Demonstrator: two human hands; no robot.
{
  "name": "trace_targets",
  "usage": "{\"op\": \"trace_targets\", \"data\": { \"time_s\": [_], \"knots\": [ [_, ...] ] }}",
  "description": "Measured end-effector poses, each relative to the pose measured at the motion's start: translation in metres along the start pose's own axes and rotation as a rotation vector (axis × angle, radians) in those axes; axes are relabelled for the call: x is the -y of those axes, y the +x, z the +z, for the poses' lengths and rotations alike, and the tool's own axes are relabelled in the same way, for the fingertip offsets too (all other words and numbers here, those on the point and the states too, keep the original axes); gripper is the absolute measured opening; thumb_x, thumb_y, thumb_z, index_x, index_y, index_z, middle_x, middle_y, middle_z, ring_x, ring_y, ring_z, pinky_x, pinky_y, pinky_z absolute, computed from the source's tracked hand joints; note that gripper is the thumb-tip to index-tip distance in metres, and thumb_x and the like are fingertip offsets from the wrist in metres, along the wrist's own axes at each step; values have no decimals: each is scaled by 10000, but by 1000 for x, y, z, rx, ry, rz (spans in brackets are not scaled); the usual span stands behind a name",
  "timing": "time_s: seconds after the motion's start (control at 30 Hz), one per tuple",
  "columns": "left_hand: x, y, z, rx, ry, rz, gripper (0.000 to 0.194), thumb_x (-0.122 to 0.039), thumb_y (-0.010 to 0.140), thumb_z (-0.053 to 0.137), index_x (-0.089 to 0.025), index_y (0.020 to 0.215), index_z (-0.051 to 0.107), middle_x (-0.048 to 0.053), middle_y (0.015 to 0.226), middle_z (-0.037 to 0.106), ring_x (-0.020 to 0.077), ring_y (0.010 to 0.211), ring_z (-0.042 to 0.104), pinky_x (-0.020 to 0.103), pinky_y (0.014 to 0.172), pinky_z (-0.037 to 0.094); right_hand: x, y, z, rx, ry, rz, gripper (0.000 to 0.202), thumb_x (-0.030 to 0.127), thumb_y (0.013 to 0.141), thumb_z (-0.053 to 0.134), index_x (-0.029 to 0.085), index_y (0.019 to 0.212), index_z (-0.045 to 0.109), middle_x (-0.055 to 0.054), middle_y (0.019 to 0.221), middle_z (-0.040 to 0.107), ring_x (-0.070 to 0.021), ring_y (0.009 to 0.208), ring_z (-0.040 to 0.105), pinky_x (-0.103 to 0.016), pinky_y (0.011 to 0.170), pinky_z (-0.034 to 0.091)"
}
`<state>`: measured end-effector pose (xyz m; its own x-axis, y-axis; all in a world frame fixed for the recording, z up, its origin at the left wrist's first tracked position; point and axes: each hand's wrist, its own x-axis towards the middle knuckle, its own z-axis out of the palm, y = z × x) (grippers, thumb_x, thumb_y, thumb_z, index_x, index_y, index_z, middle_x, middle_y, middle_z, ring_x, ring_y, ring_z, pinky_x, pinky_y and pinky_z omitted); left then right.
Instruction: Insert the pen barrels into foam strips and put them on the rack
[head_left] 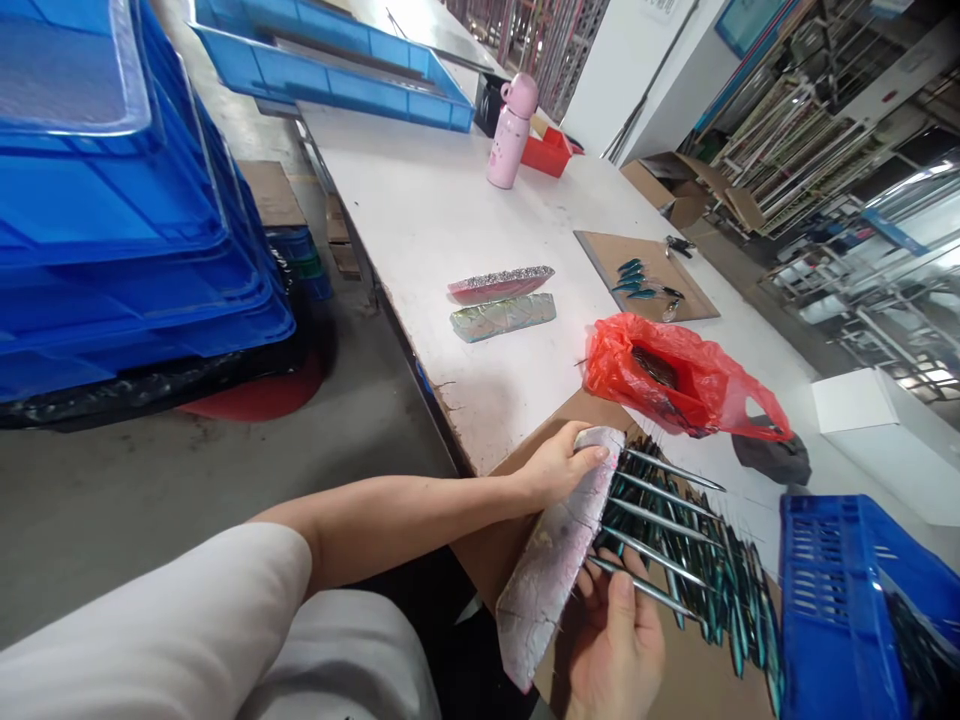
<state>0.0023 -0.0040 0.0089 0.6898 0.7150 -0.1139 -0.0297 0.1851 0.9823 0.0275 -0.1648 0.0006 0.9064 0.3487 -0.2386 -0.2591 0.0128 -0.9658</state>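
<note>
My left hand [559,468] grips the upper end of a pale, cracked foam strip [551,565], its thumb on the near face. Several slim silver pointed pieces [664,515] stick out of the strip's right edge in a row. At the lower part, my right hand [619,645] has thumb and fingers closed on the lowest silver pointed piece [671,602], whose one end is at the foam. Below and behind them, many dark teal pointed pieces [739,625] lie in rows on a brown cardboard sheet [694,675].
A red plastic bag [622,360] lies beyond my hands, a blue basket [825,600] at right. Two foam strips [502,317] rest on the white table [420,230]. Farther off are a board [600,250] with teal pieces and a pink bottle [510,140]. Blue crates [112,220] stand left.
</note>
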Motion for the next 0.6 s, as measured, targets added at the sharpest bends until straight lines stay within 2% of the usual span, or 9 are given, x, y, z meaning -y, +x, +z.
{"op": "trace_targets", "data": {
  "time_s": [0.23,0.3,0.37,0.4,0.47,0.53,0.6],
  "knots": [
    [8,3,1,-10,-25,43,421,-414,803,458,-162,1140,473,44,1033,569,175,933,520,277,831,400,-3,-3,0,39,-22,14,481,388,739,591,202,1168,478,-33,888,657,-157,779,623,-338,761,504],
    [11,4,0,-4,-64,53,439,-432,809,450,-159,1152,469,47,1027,571,176,921,521,278,815,405,-7,-3,-11,95,-60,48,491,407,736,587,196,1167,484,-53,943,657,-182,857,614,-357,803,486],
    [12,4,-1,3,-121,51,449,-447,817,443,-153,1155,469,52,1017,574,174,903,524,277,798,411,-9,1,-31,124,-151,50,472,439,720,588,182,1111,527,-72,989,651,-204,909,601,-361,823,473],
    [12,4,-2,7,-146,51,450,-452,821,439,-150,1153,472,53,1009,576,173,894,525,278,795,412,-8,5,-43,97,-222,24,461,456,707,591,177,1072,552,-76,1002,648,-208,917,598,-351,822,469],
    [12,4,-3,8,-182,59,450,-462,828,432,-147,1146,480,53,985,580,169,878,526,283,798,411,-2,16,-66,-73,-408,-73,486,502,680,591,181,1044,569,-67,971,658,-210,888,605,-331,793,468],
    [12,4,-4,5,-208,67,448,-469,830,432,-149,1139,487,53,964,581,167,867,526,288,804,409,10,32,-81,-223,-740,-158,500,528,669,575,204,1050,577,-59,959,662,-223,915,591,-320,780,450],
    [12,3,-4,-4,-233,72,442,-473,829,439,-152,1128,492,54,966,578,165,868,524,287,806,408,22,48,-82,-206,-1060,-193,481,520,706,511,233,1088,567,-62,934,667,-230,841,606,-324,717,445]
  ]
}}
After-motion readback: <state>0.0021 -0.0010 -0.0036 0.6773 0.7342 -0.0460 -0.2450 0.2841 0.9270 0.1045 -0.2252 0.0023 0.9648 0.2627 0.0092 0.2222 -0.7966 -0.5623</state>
